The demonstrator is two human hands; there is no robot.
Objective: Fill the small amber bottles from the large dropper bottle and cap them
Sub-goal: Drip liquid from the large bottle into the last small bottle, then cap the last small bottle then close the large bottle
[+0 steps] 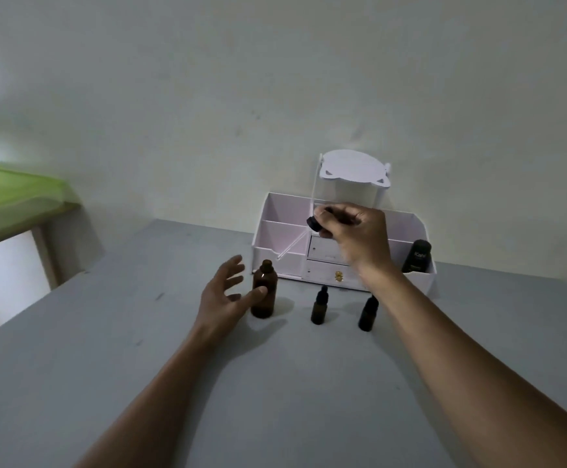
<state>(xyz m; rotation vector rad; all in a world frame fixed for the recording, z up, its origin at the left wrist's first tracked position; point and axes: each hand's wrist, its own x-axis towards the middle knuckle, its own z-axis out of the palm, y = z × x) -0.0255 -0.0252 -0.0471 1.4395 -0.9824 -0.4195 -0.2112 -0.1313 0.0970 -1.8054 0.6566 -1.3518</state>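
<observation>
I look down on the grey surface [106,332], with a white organizer [275,231] against the wall. My left hand [223,295] has its fingers spread and relaxed, the thumb touching the uncapped large amber bottle [264,298]. Just right of it stand two capped small amber bottles [319,307]. My right hand [356,231], raised before the organizer, pinches the dropper [314,223], its pipette slanting down-left.

Head-worn camera looks forward and down over the table [106,366].
</observation>
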